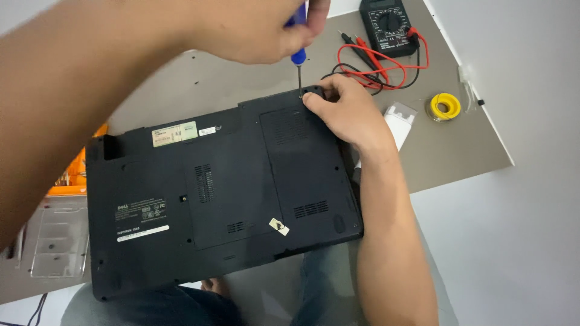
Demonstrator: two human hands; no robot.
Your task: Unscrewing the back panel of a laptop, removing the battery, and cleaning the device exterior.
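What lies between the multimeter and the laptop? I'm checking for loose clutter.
In the head view, the red and black probe leads lie between multimeter and laptop.

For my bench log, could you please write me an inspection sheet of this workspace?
Surface: grey mat on a white top.
Job's things: black laptop lying underside up; blue screwdriver, tip at its far corner.
Clutter: yellow solder spool, white adapter, orange case, clear tray.
Hands: left hand grips the screwdriver; right hand steadies the corner.
Cables: red and black multimeter leads.
Surroundings: nothing seen.
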